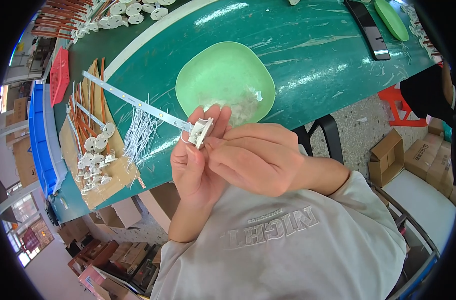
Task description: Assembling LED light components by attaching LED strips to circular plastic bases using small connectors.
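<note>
Together, left hand [193, 165] and right hand [255, 157] meet chest-high, fingers clamped on a white connector [202, 131].

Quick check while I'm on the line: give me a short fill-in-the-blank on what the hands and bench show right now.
1. Both hands hold a small white part fixed to the end of a long ____ strip.
2. Behind the hands sits a light ____ plate.
3. The bundle of thin wires on the table is ____.

Missing words: white; green; white
</note>
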Available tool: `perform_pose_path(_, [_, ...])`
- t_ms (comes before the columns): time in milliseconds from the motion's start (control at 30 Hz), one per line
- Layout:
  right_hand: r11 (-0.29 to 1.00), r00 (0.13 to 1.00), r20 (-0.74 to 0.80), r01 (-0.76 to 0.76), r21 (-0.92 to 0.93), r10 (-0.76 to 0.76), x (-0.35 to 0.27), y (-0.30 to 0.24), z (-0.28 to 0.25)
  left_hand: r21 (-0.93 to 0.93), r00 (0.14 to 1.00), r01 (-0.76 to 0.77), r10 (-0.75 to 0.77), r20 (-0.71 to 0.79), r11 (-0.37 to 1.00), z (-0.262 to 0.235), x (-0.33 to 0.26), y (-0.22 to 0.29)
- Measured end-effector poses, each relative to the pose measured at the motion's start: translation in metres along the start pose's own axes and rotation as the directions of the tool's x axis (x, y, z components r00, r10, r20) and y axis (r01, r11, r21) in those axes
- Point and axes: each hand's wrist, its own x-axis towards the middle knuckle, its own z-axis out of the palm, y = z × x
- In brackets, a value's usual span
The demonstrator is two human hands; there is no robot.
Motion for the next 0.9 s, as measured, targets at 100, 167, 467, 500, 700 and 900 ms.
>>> perform_pose_path(100, [1.000,1.000,-0.003,-0.024,-0.016,0.024,-0.001,-0.003,0.004,0.110,0.999,0.002,0.003,-0.045,0.994,0.001,0.000,-0.001])
perform_pose_path(167, [0.999,0.999,-0.024,-0.037,-0.011,0.037,-0.002,-0.004,0.006,0.142,0.998,0.002,0.006,-0.061,0.990,0.001,0.000,-0.001])
perform_pose_path(467, [0.994,0.994,0.108,0.023,0.106,-0.035,0.003,0.009,-0.003,-0.244,0.994,0.019,-0.045,-0.102,0.970,0.004,0.002,0.009])
perform_pose_path(500, [0.993,0.995,0.090,0.028,0.113,-0.039,0.003,0.010,-0.003,-0.242,0.997,0.026,-0.043,-0.063,0.970,0.002,0.003,0.009])
perform_pose_path(700, [0.997,0.998,0.011,0.062,0.037,-0.063,0.002,0.008,0.000,-0.258,0.994,0.012,0.016,0.104,0.966,0.000,0.006,0.004])
perform_pose_path(900, [0.989,0.990,-0.088,0.101,-0.112,-0.111,-0.001,0.016,0.008,-0.219,1.000,-0.014,0.019,0.019,0.976,0.013,0.012,-0.001])
